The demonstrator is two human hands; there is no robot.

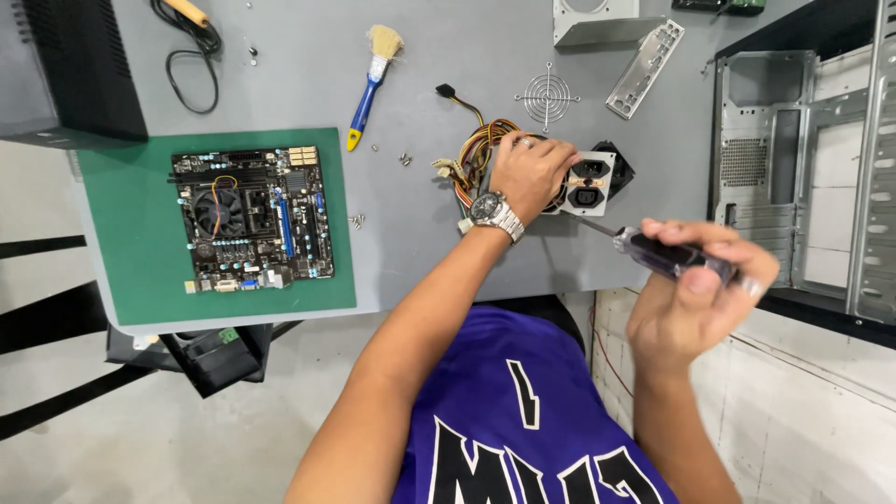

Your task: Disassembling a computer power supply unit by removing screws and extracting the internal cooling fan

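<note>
My left hand (527, 173), with a metal watch on the wrist, rests on top of a grey power supply unit (590, 183) and grips it; a bundle of coloured cables (473, 154) trails from the unit to the left. My right hand (695, 285) holds a screwdriver (653, 252) with a dark translucent handle. Its thin shaft points up and left toward the unit's rear face with the sockets. A black motherboard (252, 217) with a fan lies on a green mat (131, 252) at the left.
An open grey computer case (807, 168) stands at the right. On the grey table (420, 252) lie a blue-handled brush (371, 82), a round wire fan grille (547, 96), a metal port plate (644, 69), loose screws (404, 160) and a black cable (194, 56). A black box (79, 70) sits top left.
</note>
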